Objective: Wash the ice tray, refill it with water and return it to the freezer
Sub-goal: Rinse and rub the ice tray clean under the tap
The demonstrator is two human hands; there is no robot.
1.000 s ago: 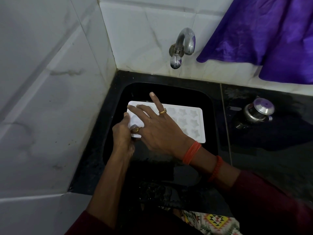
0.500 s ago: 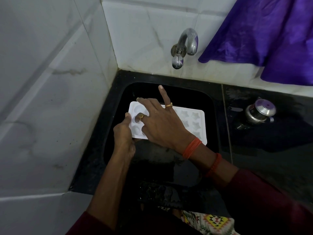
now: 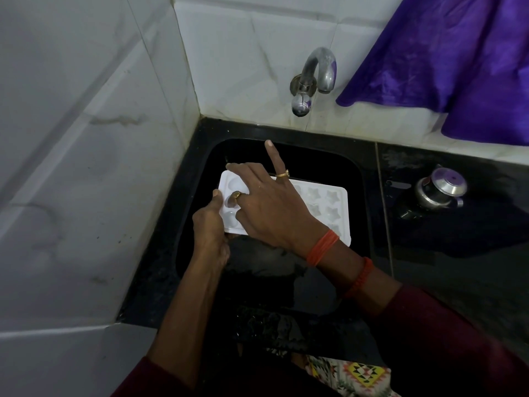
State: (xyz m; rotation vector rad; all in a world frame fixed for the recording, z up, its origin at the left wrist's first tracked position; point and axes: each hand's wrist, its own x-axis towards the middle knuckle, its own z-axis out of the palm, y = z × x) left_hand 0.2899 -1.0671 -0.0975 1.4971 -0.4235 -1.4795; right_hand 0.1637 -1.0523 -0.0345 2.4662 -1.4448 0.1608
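Since a second ago, my right hand (image 3: 269,207) slid up the white ice tray (image 3: 329,207), fingers spread on its cups. My left hand (image 3: 209,224) pinches the tray's left edge over the black sink (image 3: 329,159).

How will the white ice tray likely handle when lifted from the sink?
The ice tray is probably light: the left hand grips only one end. Thin moulded plastic, so may flex. Smooth surface, possibly slippery if wet.

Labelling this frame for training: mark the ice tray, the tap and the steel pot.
ice tray (image 3: 329,202): head view, star-shaped cells at its right end.
tap (image 3: 326,73): head view, on the curved spout.
steel pot (image 3: 448,181): head view, on its lid.
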